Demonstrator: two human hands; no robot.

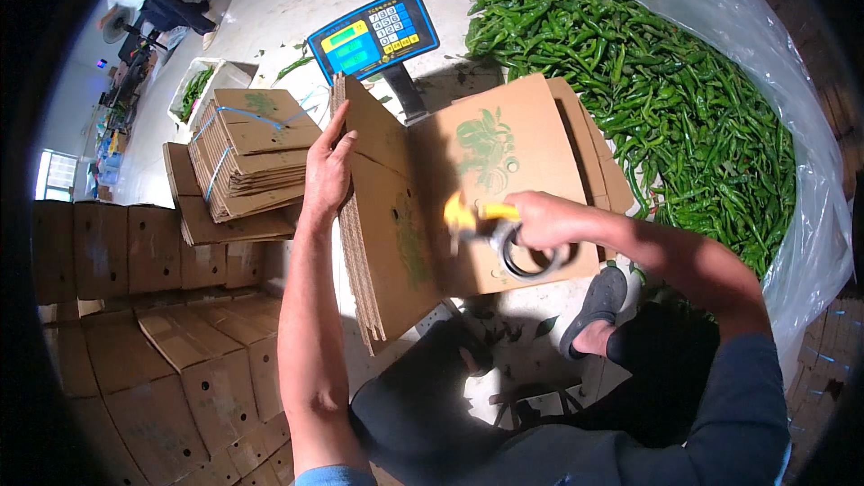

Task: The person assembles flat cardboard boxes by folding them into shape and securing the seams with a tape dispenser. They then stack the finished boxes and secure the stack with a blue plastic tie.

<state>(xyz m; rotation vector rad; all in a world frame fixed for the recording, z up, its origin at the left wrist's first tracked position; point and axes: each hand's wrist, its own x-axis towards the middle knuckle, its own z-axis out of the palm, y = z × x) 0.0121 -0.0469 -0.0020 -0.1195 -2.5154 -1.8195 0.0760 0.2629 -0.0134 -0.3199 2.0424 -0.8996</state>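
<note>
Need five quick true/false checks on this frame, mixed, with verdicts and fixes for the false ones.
1. The right hand holds a yellow tape dispenser. True.
2. The screen of the scale is lit. True.
3. Most of the produce on the right is red. False: the peppers there are mainly green.
4. Both hands are on tape. False: the left hand is against the edge of a stack of cardboard.
5. A blue strap runs across the bundle of flat boxes on the left. True.
</note>
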